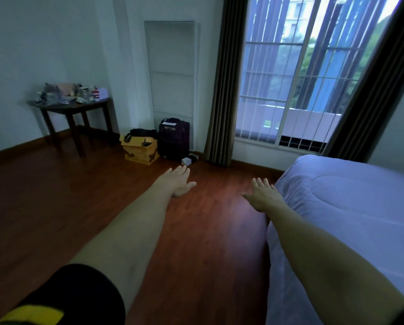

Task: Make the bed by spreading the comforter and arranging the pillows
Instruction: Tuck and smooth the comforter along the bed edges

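A pale lilac quilted comforter (351, 207) lies spread over the bed at the right, its edge hanging down the side toward the floor. My left hand (180, 181) is stretched out flat over the wooden floor, fingers apart, holding nothing. My right hand (264, 195) is also flat with fingers spread, hovering just left of the bed's near corner and holding nothing. No pillows are in view.
A dark wooden table (77, 109) with clutter stands against the left wall. A yellow cardboard box (140, 148) and a dark suitcase (174, 139) sit by the far wall. Brown curtains (224, 90) frame a barred window (297, 73). Wooden floor (55, 195) spans the left.
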Available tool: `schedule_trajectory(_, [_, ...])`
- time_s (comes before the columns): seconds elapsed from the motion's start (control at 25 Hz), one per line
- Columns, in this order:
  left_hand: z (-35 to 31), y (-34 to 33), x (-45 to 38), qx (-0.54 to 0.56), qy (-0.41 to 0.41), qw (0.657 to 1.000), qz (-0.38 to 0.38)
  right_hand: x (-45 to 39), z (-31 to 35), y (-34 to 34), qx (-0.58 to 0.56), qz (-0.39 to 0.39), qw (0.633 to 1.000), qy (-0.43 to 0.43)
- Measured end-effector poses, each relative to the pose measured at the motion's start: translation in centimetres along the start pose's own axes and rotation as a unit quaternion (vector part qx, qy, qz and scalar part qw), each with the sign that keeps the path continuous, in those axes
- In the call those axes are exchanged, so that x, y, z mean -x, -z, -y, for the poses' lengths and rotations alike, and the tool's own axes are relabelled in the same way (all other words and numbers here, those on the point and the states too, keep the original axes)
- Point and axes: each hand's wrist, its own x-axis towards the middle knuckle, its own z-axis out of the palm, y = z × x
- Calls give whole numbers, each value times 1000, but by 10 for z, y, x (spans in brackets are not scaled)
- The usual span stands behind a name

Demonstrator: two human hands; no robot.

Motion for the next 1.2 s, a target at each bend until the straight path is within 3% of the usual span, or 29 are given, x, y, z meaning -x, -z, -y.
schedule_trajectory(0.2, [52,24,-148,-27,-30,999,15,-116,5,10,-8,-15,999,-36])
schedule_trajectory(0.44, [60,41,-294,-54,-85,995,19,-236,-20,23,-2,-12,997,-78])
schedule_trajectory(1.04, [-60,69,-721,-18,-160,986,32,-599,-209,57,9,-14,991,-132])
schedule_trajectory(1.12, [-96,65,-864,-25,-187,981,44,-703,-264,40,-8,0,983,-186])
schedule_trajectory(1.2, [-110,65,-914,-45,-209,975,62,-737,-287,35,-6,12,977,-215])
